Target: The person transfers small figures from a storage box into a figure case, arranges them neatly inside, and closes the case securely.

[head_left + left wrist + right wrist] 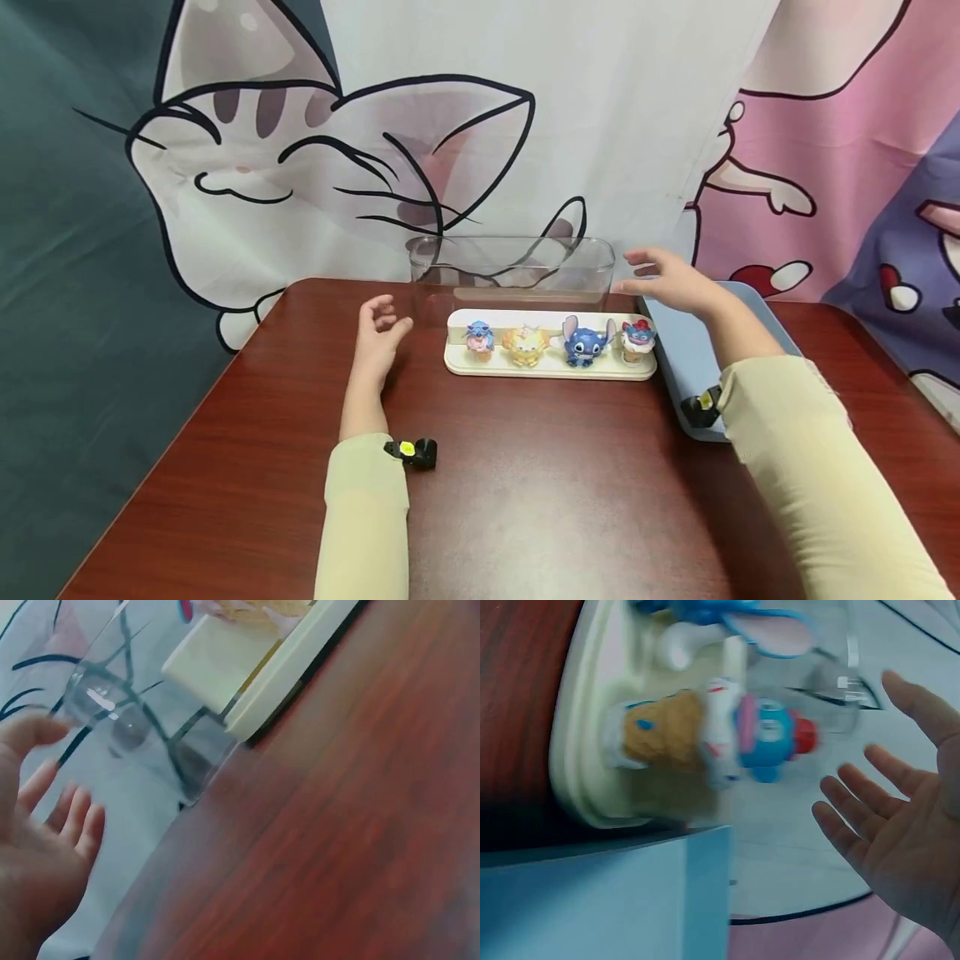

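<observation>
A cream display base (pixel 551 372) lies on the table with a row of small figurines: a blue-topped ice-cream figure (pixel 480 340), a yellow one (pixel 527 345), a blue big-eared Stitch (pixel 585 343) and a red-topped cone figure (pixel 637 340). Right behind the base stands a clear plastic cover (pixel 431 287). My left hand (pixel 379 337) is raised to the left of base and cover, fingers loosely bent around nothing. Near the cover's right end, my right hand (pixel 670 282) hovers with fingers spread and its palm bare in the right wrist view.
A blue-grey tray (pixel 686 367) sits right of the base, partly under my right forearm. Behind the brown table (pixel 525 483) hangs a curtain (pixel 637 100) printed with cartoon animals, close to the cover.
</observation>
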{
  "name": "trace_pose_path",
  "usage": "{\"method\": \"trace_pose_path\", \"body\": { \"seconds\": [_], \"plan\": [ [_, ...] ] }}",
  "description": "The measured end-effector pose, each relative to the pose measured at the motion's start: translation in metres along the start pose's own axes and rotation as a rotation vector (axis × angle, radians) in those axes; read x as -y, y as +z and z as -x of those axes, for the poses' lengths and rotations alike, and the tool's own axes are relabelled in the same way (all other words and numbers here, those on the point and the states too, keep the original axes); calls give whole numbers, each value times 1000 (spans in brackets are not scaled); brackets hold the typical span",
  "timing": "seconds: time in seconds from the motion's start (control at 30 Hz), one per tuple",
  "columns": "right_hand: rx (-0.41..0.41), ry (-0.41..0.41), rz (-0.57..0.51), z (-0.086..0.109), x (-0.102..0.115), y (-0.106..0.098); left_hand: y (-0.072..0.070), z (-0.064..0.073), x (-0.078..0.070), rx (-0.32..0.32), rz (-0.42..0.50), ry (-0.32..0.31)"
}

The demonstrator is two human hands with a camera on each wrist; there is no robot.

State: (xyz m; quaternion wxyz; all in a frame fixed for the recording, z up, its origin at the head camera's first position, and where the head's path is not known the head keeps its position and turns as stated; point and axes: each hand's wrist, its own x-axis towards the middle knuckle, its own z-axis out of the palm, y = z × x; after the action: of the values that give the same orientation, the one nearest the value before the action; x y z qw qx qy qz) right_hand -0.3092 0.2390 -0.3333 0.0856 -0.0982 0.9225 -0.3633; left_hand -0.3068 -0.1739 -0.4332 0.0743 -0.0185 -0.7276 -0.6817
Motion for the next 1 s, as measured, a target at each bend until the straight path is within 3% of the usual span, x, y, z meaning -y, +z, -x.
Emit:
{"method": "trace_pose_path", "body": {
  "seconds": [0.07,0.13,0.23,0.4,0.6,0.77,1.0],
  "plan": [
    [19,21,-17,-11,-3,6,0,-6,1,-73,5,-6],
    [40,32,-12,-21,-5,12,-1,-11,4,-92,4,-10],
    [68,39,-31,-33,-7,20,-3,-18,9,-57,-31,-20],
    [119,-2,-96,-41,-3,30,-2,-24,14,64,-117,-22],
    [66,-30,-93,-37,-4,28,10,-29,8,88,-177,6],
    [18,-84,-160,-30,-7,15,21,-30,-9,95,-191,27],
    [-115,-152,-203,-10,15,-27,28,-21,-61,114,-127,192]
  ]
}}
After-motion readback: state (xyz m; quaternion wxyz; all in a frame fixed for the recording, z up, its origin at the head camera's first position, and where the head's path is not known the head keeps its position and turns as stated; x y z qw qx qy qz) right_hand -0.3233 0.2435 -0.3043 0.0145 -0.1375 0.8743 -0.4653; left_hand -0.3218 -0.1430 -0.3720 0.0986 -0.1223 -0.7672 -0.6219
